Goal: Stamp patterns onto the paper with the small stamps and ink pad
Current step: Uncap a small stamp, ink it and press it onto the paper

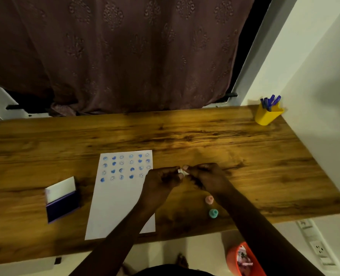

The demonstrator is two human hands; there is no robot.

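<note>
Fingers (pixel 180 169) of both hands pinch one small white stamp (pixel 182 171) between them; the ink pad (pixel 62 205) lies far off at 8 o'clock, nearer the left hand (pixel 163 179)

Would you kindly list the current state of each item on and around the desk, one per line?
Ink pad: lid open, standing up.
Paper: flat, four rows of blue stamps across its top.
Small white object: pinched between left hand and right hand.
Pink stamp: on the desk, untouched.
Teal stamp: on the desk, untouched.
Yellow pen holder: upright, holding blue pens.
</note>
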